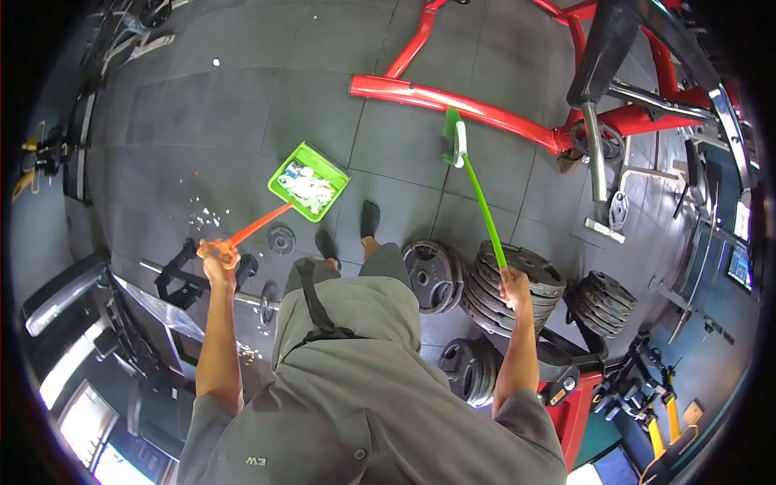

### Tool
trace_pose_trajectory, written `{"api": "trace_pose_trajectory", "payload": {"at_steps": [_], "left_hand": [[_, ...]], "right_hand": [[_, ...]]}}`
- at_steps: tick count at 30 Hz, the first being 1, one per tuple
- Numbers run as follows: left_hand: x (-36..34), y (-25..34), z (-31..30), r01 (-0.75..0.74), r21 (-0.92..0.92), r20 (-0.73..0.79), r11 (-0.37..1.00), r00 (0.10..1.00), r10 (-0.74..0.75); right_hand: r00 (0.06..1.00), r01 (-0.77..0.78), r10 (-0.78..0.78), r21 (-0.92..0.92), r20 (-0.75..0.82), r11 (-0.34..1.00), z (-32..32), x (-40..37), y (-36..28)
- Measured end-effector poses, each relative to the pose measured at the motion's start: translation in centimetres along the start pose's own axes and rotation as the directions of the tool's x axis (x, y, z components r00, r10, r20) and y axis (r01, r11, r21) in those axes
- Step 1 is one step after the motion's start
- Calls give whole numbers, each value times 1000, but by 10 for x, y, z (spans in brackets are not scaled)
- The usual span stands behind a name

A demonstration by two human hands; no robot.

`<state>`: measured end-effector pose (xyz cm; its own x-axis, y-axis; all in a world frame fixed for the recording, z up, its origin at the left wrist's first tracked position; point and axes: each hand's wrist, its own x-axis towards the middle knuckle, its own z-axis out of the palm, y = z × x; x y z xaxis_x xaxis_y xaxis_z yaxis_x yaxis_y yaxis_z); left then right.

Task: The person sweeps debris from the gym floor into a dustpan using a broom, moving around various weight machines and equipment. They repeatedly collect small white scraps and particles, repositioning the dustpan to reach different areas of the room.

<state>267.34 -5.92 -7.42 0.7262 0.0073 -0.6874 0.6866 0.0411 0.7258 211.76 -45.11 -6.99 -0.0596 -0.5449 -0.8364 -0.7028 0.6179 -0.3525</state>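
Observation:
On the left side of the view, my left hand [219, 262] is closed around the orange handle [260, 224] of a green dustpan [338, 179]. White crumpled scraps [307, 188] lie inside the pan, which is over the dark floor. My right hand [514, 288] grips the green stick [487, 212] of a broom. Its white and green head [457, 141] is beside the red machine beam [461, 103]; whether the bristles touch it I cannot tell. Small white bits [206, 217] are scattered on the floor left of the dustpan.
Stacked weight plates [517, 283] stand near my right hand, with more plates [431, 275] by my feet. A small plate [281, 240] lies below the dustpan. A barbell [246, 299] is near my left forearm. The red frame spans the upper right.

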Motion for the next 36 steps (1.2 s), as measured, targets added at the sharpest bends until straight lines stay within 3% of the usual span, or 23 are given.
{"api": "trace_pose_trajectory", "payload": {"at_steps": [3, 9, 10, 12, 14, 16, 19, 20, 22, 25, 28, 29, 32, 33, 36], "left_hand": [[8, -3, -6, -2, -14, -21, 1000, 1000, 2], [27, -2, -2, -32, -15, -87, 999, 996, 31], [28, 0, -3, -23, -9, -84, 1000, 996, 22], [33, 3, -6, -3, 15, -81, 1000, 997, 4], [38, -3, -6, -18, 12, -85, 1000, 996, 19], [39, 2, 0, -27, 49, -106, 998, 994, 32], [48, 7, 0, -15, 56, -68, 998, 997, 19], [47, 9, 0, -9, 46, -60, 999, 998, 11], [44, 16, 10, -29, 62, -100, 998, 994, 35], [58, 19, 15, -17, 80, -131, 997, 991, 28], [61, 21, 28, -11, 109, -157, 994, 987, 28], [59, 20, 31, -18, 119, -163, 993, 986, 37], [59, 24, 33, -14, 159, -185, 987, 982, 44], [59, 24, 34, -7, 169, -187, 986, 982, 39], [55, 27, 32, 11, 180, -221, 984, 975, 30]], "right_hand": [[997, 42, -46, -76, -58, 996, -7, -38, -35], [967, 131, -188, -293, -175, 947, -20, -17, -85], [947, 172, -275, -456, -169, 873, -15, -12, -87], [876, 229, -471, -775, -99, 589, -11, 51, -54], [907, 259, -417, -855, 56, 450, 10, 98, -37], [969, 198, -220, -877, 108, 439, 39, 111, -40], [976, 182, -215, -695, 41, 696, 56, 40, -68], [970, 213, -234, -684, 63, 697, 48, 32, -60], [856, 422, -500, -730, 127, 538, 29, 31, -27], [798, 442, -592, -781, 117, 442, 16, -7, -49], [903, 313, -428, -753, 46, 579, 12, -18, -95], [890, 331, -454, -741, 40, 584, 17, -12, -105], [855, 341, -510, -840, 91, 421, 36, 49, -105], [857, 368, -485, -865, 174, 341, 50, 63, -106], [889, 408, -382, -813, 251, 416, 105, 64, -106]]}}
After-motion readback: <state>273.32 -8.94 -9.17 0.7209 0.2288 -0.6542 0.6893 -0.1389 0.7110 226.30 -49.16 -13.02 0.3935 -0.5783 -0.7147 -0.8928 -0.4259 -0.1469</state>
